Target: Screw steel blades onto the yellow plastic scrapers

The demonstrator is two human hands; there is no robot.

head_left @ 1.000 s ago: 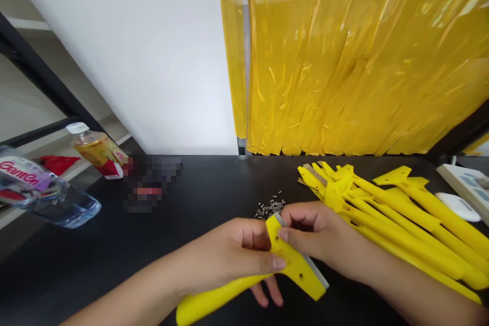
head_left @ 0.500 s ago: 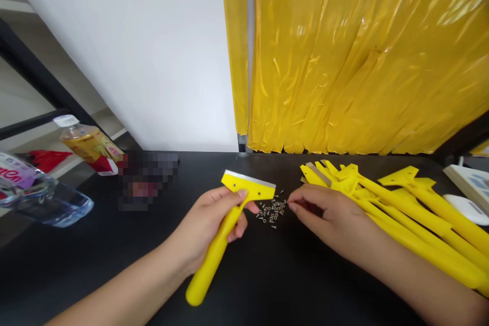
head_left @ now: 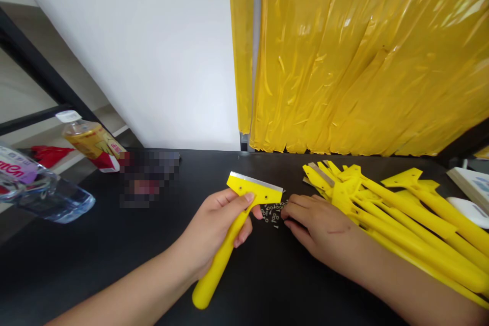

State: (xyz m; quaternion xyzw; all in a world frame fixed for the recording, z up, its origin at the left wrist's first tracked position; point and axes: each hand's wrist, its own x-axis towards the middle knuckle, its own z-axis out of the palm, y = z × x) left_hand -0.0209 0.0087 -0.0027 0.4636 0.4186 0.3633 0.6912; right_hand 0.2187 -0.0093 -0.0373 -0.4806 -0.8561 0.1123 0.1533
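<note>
My left hand (head_left: 210,226) is wrapped round a yellow scraper (head_left: 218,267), its thumb pressed on the neck below the wide head. A thin metal blade (head_left: 255,180) runs along the scraper's far edge, and two small holes show in the head. Close by lies a heap of tiny screws and nuts (head_left: 272,215) on the black tabletop. My right hand (head_left: 319,224) rests at the right side of this heap, fingers curled and pinched together at the tips. Whatever those fingertips hold, if anything, is hidden.
Several more yellow scrapers (head_left: 401,219) lie piled at the right, partly behind my right forearm. Two bottles, a clear one (head_left: 57,198) and a yellow-labelled one (head_left: 91,140), are at the left. A white object (head_left: 468,211) sits at the right edge. Yellow plastic sheeting (head_left: 344,61) hangs behind.
My right hand has turned palm-down and come in over the right side of the small hardware. My left hand still holds the scraper, which appears slightly further right.
</note>
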